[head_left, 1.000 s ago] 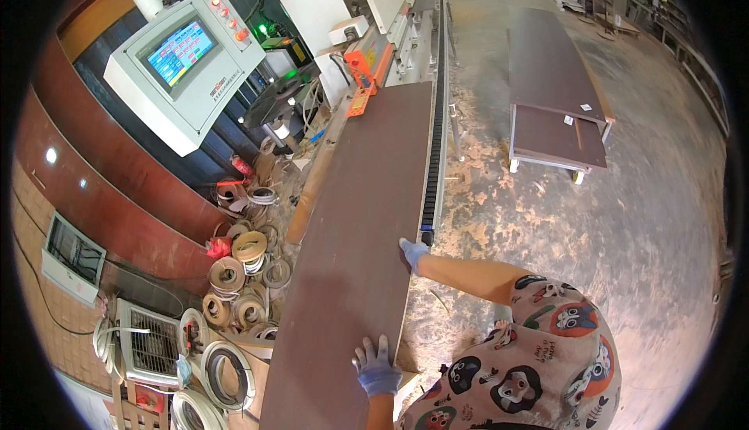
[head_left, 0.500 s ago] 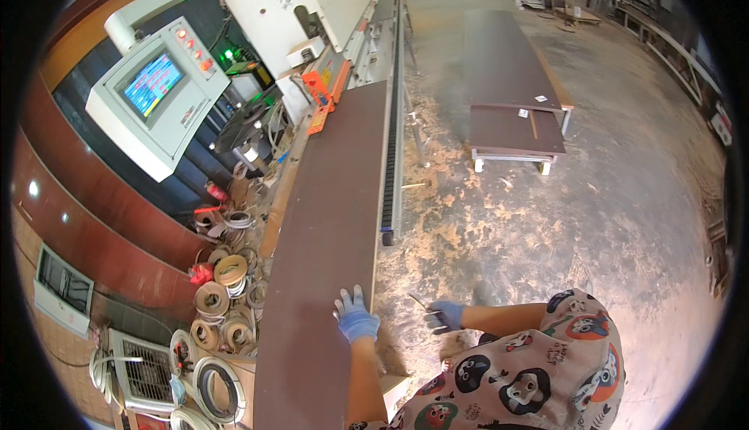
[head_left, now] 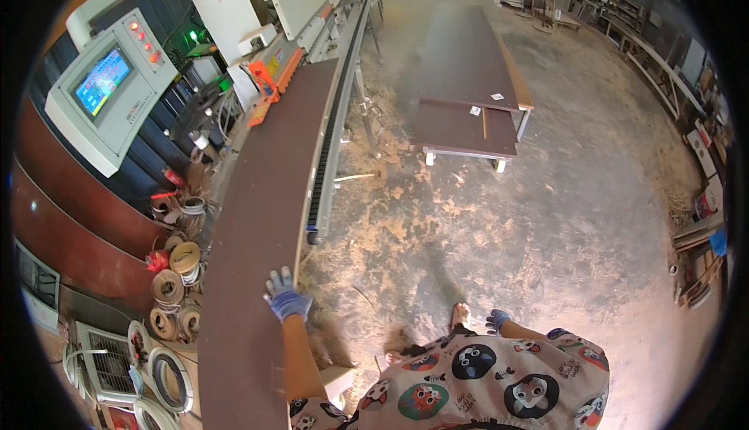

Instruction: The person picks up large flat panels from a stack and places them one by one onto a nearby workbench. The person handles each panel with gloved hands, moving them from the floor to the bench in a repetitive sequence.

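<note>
My left hand (head_left: 286,296), in a blue and grey work glove, lies flat with fingers spread on the long brown panel (head_left: 253,211), near its right edge. The panel runs forward into a machine, past an orange part (head_left: 265,79). My right hand (head_left: 496,321), gloved the same way, is at my right side, away from the panel. Its fingers look apart, and I see nothing in them. A thin strip (head_left: 363,296) shows against the floor between the panel and my right hand; whether it lies there or is falling I cannot tell.
A control box with a lit screen (head_left: 101,83) stands at the left. Below it sit several rolls of edge banding (head_left: 186,258) and a white-framed grille (head_left: 117,367). A low wheeled cart bears brown panels (head_left: 468,129) ahead. Wood scraps (head_left: 702,274) lie far right.
My right hand has let go of the thin strip and moved right, back toward my body. My left hand stays on the panel. The view has turned to the right.
</note>
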### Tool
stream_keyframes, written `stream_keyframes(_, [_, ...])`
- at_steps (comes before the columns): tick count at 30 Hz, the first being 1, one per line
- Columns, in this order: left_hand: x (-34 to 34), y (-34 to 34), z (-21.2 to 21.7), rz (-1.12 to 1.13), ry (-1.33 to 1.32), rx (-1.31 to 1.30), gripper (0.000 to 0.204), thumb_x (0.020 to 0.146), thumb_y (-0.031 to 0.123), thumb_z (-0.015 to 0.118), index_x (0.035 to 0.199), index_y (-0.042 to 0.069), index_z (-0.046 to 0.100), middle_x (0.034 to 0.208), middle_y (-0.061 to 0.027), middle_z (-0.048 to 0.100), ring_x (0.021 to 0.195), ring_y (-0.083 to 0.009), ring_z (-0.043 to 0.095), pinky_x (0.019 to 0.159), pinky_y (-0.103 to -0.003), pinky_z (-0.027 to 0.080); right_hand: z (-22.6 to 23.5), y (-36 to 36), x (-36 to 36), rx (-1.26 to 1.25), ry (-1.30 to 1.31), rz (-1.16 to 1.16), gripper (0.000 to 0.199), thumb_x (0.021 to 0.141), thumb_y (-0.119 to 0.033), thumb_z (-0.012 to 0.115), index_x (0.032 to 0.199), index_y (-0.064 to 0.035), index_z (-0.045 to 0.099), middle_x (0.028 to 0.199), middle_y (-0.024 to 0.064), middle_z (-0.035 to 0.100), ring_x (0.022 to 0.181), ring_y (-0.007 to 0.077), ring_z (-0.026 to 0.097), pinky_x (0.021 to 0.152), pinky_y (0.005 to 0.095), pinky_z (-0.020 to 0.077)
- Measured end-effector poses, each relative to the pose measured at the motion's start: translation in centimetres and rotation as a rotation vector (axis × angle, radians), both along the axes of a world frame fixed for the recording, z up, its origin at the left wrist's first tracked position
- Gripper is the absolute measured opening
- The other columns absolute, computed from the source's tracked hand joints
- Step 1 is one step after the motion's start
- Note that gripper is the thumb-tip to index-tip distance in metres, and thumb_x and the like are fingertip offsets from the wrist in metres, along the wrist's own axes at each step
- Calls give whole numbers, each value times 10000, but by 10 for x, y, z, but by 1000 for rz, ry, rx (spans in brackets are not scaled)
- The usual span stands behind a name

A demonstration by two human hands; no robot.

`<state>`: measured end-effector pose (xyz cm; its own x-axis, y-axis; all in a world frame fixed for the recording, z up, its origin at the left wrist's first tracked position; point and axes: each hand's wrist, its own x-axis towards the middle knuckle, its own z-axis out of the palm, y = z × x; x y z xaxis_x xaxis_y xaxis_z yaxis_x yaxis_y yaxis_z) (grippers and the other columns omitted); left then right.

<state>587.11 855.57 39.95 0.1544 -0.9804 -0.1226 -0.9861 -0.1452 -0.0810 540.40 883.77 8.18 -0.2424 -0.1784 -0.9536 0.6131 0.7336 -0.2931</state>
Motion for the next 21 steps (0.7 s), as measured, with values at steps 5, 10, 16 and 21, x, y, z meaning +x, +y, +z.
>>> stream_keyframes(5, [4,38,-13,210,-2,-99,931,640,397,768,1421,214,296,1467,-85,279,1324,-284,296,1069,-504,253,30,-16,-84,-19,107,177,415,932,-372,401,1273,-145,465,1242,94,554,1036,304,548,818,518,428])
stream_keyframes(10, [9,64,-30,343,-55,-168,839,674,370,746,1396,212,349,1460,-80,302,1308,-283,330,1060,-505,284,33,-57,-165,-144,314,225,354,887,-326,535,1175,-119,528,998,103,651,767,238,613,644,430,473])
stream_keyframes(16, [31,91,-52,429,-80,-249,756,719,389,710,1380,217,386,1439,-83,356,1292,-289,370,1048,-512,310,63,-70,-186,-203,293,283,359,905,-330,534,1187,-108,516,1018,90,655,778,229,626,666,401,485])
stream_keyframes(21, [34,88,-53,409,-40,-321,683,775,468,661,1358,192,437,1434,-86,370,1274,-287,394,1049,-449,341,52,-32,-186,-127,331,288,346,895,-302,542,1151,-70,549,965,94,660,757,221,633,624,377,488])
